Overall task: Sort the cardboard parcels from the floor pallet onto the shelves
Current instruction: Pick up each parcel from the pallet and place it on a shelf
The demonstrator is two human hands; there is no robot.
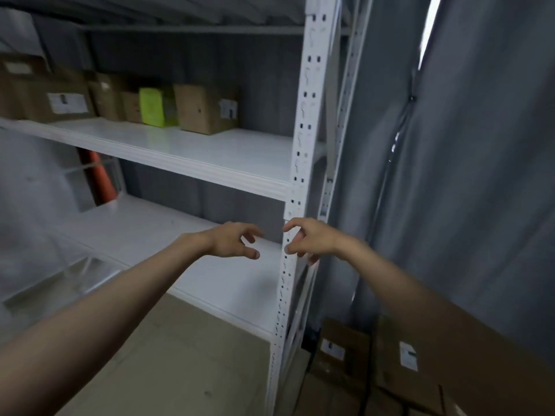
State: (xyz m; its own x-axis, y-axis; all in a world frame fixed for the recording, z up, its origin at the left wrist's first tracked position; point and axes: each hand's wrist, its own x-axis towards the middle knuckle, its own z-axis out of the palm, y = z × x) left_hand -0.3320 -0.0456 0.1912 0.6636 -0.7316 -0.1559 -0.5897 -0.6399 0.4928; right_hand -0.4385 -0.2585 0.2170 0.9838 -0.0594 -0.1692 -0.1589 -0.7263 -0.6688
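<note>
Partway thru: several parcels (204,108) already on shelf (186,148) above & left of hands, more parcels (345,355) waiting low by rt forearm; left hand (232,240) & right hand (309,238) near each other, loosely curled, holding nothing.

A row of parcels (120,97) stands along the far left of the upper shelf (228,157), with a lower shelf (228,283) beneath it. Right of the shelf upright (303,139), more parcels (387,373) sit stacked low on the near right, before a curtain (480,175).
</note>
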